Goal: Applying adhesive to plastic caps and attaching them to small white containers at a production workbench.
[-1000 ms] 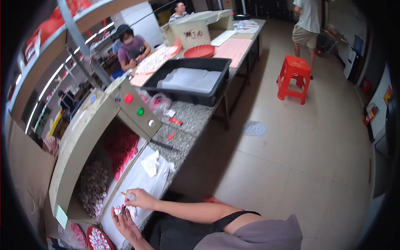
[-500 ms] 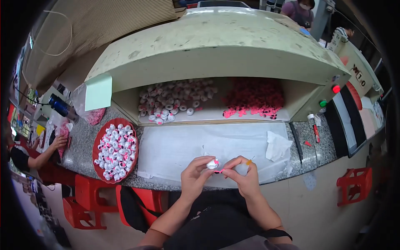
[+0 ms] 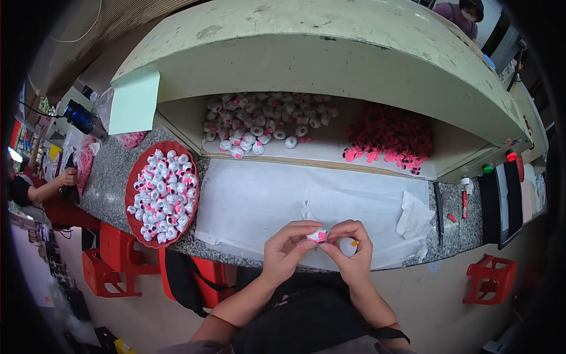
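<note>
Here, L grip [image 3: 283,250] pinches wht/pink pc [image 3: 318,235]; R grip [image 3: 358,261] clasps bottle [image 3: 347,247] nr it.

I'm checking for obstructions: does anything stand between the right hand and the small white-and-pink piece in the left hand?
Nothing visible does. The right hand has its fingertips close by the white-and-pink piece, which the left hand holds. The whitish bottle tucked in the right hand lies off to the right, not in between.
</note>
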`<move>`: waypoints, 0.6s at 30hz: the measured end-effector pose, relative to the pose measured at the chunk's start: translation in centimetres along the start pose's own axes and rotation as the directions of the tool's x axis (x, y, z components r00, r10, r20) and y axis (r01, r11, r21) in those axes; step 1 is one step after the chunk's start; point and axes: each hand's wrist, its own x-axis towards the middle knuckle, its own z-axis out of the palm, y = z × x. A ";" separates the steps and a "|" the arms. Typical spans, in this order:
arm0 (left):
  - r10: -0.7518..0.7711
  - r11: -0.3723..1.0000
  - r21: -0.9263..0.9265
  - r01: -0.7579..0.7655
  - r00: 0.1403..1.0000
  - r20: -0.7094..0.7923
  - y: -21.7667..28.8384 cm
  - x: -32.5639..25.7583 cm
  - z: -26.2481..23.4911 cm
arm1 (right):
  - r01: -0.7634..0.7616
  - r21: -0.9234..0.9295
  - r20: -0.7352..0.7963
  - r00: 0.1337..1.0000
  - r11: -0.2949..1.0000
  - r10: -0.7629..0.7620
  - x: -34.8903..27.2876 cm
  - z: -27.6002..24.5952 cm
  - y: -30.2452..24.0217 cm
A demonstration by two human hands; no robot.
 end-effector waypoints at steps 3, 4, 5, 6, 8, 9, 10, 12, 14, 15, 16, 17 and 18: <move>-0.122 0.984 -0.132 0.121 0.993 0.002 0.5 -0.1 -0.2 | -0.089 0.095 0.171 0.983 0.992 0.072 0.2 -0.7 -0.1; -0.135 0.981 -0.133 0.139 0.990 0.037 0.5 -0.2 -0.4 | -0.094 0.091 0.176 0.981 0.991 0.077 0.3 -0.5 -0.2; -0.136 0.981 -0.138 0.139 0.990 0.033 0.5 -0.3 -0.5 | -0.144 0.145 0.206 0.972 0.979 0.112 0.4 -0.4 -0.6; -0.112 0.986 -0.117 0.118 0.992 0.058 0.3 -0.4 -0.7 | -0.194 0.197 0.238 0.960 0.961 0.145 0.5 -0.2 -0.8; -0.090 0.990 -0.101 0.098 0.993 0.080 0.2 -0.4 -0.9 | -0.165 0.153 0.206 0.970 0.974 0.132 0.4 -0.1 -0.4; -0.055 0.997 -0.053 0.061 0.993 0.106 0.2 -0.4 -1.0 | -0.133 0.111 0.173 0.978 0.985 0.113 0.4 -0.1 -0.1; -0.022 1.000 -0.006 0.023 0.991 0.133 0.1 -0.3 -1.1 | -0.137 0.108 0.176 0.978 0.985 0.117 0.3 -0.1 0.3; -0.028 1.000 -0.004 0.028 0.991 0.130 0.0 -0.3 -1.3 | -0.130 0.170 0.189 0.977 0.977 0.098 0.3 -0.4 1.0; -0.035 0.999 -0.002 0.035 0.991 0.129 -0.2 -0.3 -1.4 | -0.130 0.175 0.195 0.976 0.976 0.095 0.4 -0.3 1.1; -0.003 1.000 0.004 0.002 0.993 0.118 -0.4 -0.3 -1.4 | -0.126 0.182 0.198 0.976 0.975 0.089 0.4 -0.3 1.1; 0.030 0.999 0.010 -0.031 0.994 0.108 -0.5 -0.3 -1.5 | -0.129 0.181 0.199 0.976 0.975 0.092 0.4 -0.2 1.2; 0.028 1.000 0.009 -0.029 0.994 0.106 -0.6 -0.4 -1.6 | -0.129 0.178 0.202 0.975 0.976 0.092 0.4 -0.1 1.3; 0.027 1.000 0.001 -0.027 0.995 0.100 -0.6 -0.4 -1.7 | -0.128 0.176 0.204 0.975 0.976 0.092 0.4 0.0 1.4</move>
